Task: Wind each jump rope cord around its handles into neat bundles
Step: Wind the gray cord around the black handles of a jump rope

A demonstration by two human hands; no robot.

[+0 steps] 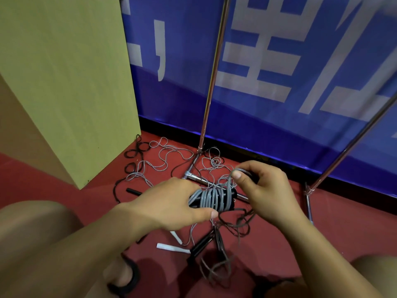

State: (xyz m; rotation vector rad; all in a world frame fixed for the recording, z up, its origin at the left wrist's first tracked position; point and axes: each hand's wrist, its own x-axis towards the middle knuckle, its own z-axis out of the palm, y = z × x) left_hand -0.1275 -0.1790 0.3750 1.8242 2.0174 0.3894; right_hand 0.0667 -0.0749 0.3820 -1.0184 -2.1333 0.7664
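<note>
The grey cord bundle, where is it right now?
Centre of the head view: the grey cord bundle sits between the left hand and right hand, above the red floor.

Blue banner (279,61): large white characters, cropped; unreadable

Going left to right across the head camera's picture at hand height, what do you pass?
Left hand → grey cord wound around black handles → right hand pinching the cord → chrome stand foot.
</note>
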